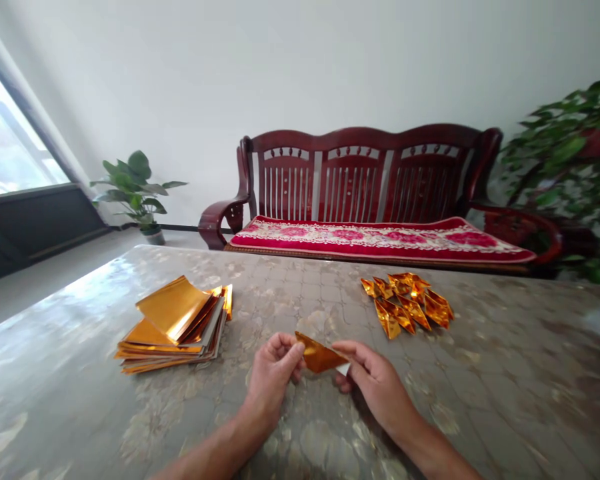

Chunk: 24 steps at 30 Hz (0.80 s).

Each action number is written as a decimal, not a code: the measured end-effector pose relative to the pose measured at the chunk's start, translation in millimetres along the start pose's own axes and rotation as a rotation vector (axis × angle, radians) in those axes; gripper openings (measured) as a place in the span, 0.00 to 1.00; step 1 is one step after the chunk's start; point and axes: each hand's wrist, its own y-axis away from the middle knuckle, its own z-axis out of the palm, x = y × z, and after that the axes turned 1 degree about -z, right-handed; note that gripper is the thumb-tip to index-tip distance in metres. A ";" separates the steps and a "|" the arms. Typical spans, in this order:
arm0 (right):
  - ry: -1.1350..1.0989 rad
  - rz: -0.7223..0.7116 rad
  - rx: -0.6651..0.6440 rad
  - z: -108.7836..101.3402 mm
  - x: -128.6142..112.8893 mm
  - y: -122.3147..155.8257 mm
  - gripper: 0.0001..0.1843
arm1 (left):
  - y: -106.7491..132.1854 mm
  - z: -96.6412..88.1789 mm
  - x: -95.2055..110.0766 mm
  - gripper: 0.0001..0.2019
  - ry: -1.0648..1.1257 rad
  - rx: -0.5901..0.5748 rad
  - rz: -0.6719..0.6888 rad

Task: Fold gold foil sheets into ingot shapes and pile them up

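Observation:
Between my two hands, a piece of gold foil paper (321,355) is held just above the table, folded into a slanted shape with a small white flap showing at its right end. My left hand (275,368) pinches its left corner between thumb and fingers. At the opposite end, my right hand (373,375) grips the paper near the white flap, its fingers partly behind it. To the left lies an uneven stack of gold foil sheets (175,310). Several folded gold foil ingots (414,310) sit grouped on the right.
A patterned grey covering lies over the table (290,293). Beyond its far edge stands a dark red wooden bench (350,143) with a red floral cushion (380,247). Potted plants flank it, one leafy plant (137,187) left and a trailing plant (570,153) right.

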 end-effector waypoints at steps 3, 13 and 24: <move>-0.119 -0.009 0.048 1.6 -2.3 -0.8 0.20 | -1.5 -0.7 -1.7 0.19 0.041 0.006 -0.012; -0.053 -0.088 0.109 -0.4 -8.4 1.7 0.17 | 0.7 2.8 1.6 0.19 0.079 -0.007 -0.055; 0.119 -0.200 0.209 -7.4 -13.6 3.5 0.11 | 4.1 6.1 -3.4 0.15 -0.042 -0.082 0.036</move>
